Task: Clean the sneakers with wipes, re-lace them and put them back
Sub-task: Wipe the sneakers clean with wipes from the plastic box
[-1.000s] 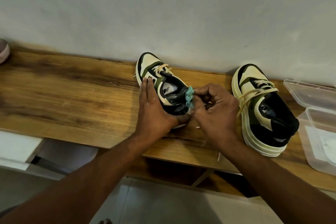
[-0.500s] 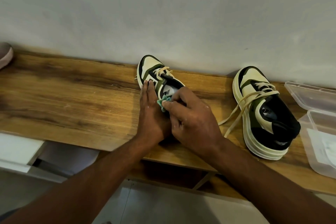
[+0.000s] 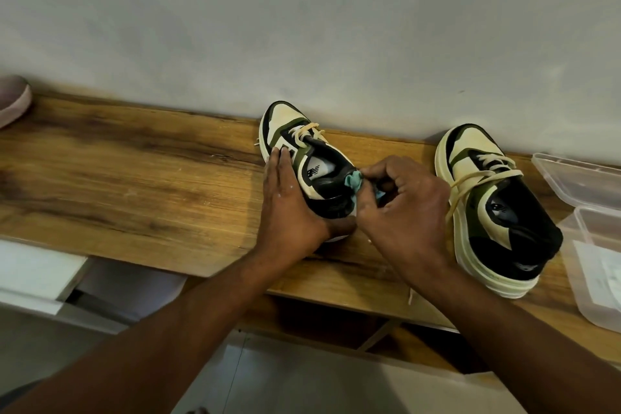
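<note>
Wooden shelf (image 3: 134, 185): 2 sneakers. L hand (image 3: 292, 208) flat on left sneaker (image 3: 312, 158); R hand (image 3: 403, 212) pinches 1 wipe (image 3: 354, 181).

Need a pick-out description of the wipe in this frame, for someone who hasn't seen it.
Start at the wooden shelf along the wall. Two sneakers stand on it; take the left sneaker, steadied by the left hand. The wipe is the small crumpled teal wad the right hand pinches against its heel collar, the only teal thing there.

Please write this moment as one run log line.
left hand steadies sneaker | right hand pinches wipe at heel | second sneaker untouched
</note>
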A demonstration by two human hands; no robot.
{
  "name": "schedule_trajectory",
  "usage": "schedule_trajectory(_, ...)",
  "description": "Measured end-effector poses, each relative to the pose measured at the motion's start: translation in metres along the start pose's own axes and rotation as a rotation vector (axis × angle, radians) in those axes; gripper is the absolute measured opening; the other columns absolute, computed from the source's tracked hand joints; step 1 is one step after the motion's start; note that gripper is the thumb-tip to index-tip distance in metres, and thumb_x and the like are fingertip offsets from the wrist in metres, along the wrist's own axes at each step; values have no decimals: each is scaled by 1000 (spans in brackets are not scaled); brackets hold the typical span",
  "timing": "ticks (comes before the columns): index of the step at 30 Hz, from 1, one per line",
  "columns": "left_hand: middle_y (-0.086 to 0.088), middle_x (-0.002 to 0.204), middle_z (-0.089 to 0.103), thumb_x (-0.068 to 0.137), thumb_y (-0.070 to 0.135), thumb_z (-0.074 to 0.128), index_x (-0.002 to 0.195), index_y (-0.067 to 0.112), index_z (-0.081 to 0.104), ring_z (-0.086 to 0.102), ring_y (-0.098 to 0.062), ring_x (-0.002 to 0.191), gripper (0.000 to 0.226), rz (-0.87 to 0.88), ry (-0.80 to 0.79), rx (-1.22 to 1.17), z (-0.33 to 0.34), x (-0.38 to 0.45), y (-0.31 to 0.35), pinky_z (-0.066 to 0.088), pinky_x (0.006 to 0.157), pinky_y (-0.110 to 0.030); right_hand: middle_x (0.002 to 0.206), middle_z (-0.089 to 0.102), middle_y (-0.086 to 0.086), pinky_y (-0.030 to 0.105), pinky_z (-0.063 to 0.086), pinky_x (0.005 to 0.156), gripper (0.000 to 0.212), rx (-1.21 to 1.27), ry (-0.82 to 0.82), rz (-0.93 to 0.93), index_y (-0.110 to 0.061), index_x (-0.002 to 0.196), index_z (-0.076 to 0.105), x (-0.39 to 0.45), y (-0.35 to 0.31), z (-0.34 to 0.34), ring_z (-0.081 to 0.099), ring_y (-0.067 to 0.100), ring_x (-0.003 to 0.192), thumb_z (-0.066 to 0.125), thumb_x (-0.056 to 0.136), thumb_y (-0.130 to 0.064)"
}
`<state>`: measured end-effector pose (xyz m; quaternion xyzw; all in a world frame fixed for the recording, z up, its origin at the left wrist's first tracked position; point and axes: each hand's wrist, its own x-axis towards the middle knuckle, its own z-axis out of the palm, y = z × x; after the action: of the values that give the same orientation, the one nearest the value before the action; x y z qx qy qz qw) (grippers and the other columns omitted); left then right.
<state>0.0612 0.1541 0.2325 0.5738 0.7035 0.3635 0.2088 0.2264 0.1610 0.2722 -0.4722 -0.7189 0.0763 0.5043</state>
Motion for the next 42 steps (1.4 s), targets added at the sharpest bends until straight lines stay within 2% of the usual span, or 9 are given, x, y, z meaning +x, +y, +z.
schedule_trajectory(7, -5, 176, -1, 64, 75, 58, 167, 10, 3, -2, -18, 162, 134, 12, 1, -4, 0, -1, -1, 13, 131, -37, 95, 69, 8, 15, 51, 74, 14, 41, -47, -225, -2, 97, 76, -5, -21, 16, 64, 15, 84, 78, 83, 0)
schedule_trajectory(9, -8, 176, -1, 74, 76, 43, 167, 8, 4, -3, -19, 162, 121, 39, 5, -13, 0, 0, -5, 8, 131, -34, 100, 67, 11, 20, 53, 75, 17, 8, -148, -295, -2, 102, 76, -7, -27, 21, 64, 18, 87, 77, 85, -1)
schedule_trajectory(12, -6, 176, -4, 88, 66, 43, 166, 8, 1, -7, -18, 162, 106, 67, -11, 24, 0, 1, -9, 6, 133, -38, 105, 64, 14, 30, 58, 71, 19, -146, -257, -380, 0, 107, 74, -9, -33, 26, 64, 24, 88, 74, 89, -5)
schedule_trajectory(17, -1, 176, -2, 48, 77, 81, 167, 12, 2, -4, -13, 161, 157, 15, -7, 0, -2, 0, -1, 11, 129, -31, 92, 67, 4, 24, 50, 70, 8, -67, -9, -99, -9, 92, 71, 13, -14, 11, 61, 14, 81, 72, 85, -4)
schedule_trajectory(22, 2, 175, -1, 45, 79, 84, 167, 13, 4, -3, -12, 161, 160, 24, 24, 16, 1, 0, -3, 13, 128, -29, 86, 71, -7, 34, 59, 71, 11, 68, 1, 208, -15, 91, 74, 1, 8, 13, 66, 5, 78, 73, 84, -6)
schedule_trajectory(26, -1, 176, 1, 38, 86, 66, 167, 13, 5, -1, -14, 161, 160, 13, 26, 20, 1, 1, -4, 12, 129, -29, 88, 70, -1, 34, 57, 68, 8, 148, 42, 33, -7, 92, 70, -11, 6, 18, 67, 12, 82, 74, 86, -3)
schedule_trajectory(31, 3, 176, -1, 45, 75, 78, 167, 16, 3, -3, -11, 161, 155, 17, 10, 22, -1, 0, -1, 9, 123, -23, 92, 67, 12, 31, 55, 71, 11, 84, 4, -239, 4, 89, 68, -16, 15, 13, 64, 21, 85, 75, 82, 9)
schedule_trajectory(36, 6, 175, -6, 45, 88, 70, 167, 18, -1, -4, -11, 161, 158, 47, -12, 80, -4, -1, -5, 14, 129, -33, 99, 69, 15, 17, 50, 85, 5, 41, -136, -385, 4, 87, 73, -19, 22, 4, 66, 22, 91, 75, 84, 8)
schedule_trajectory(42, 9, 174, -15, 49, 68, 91, 167, 20, -9, -12, -11, 160, 162, 63, -104, 162, -12, 0, -8, 11, 131, -37, 111, 69, 13, 32, 58, 83, 14, -67, -453, -513, -2, 100, 74, -28, 28, 3, 67, 24, 98, 73, 88, 4)
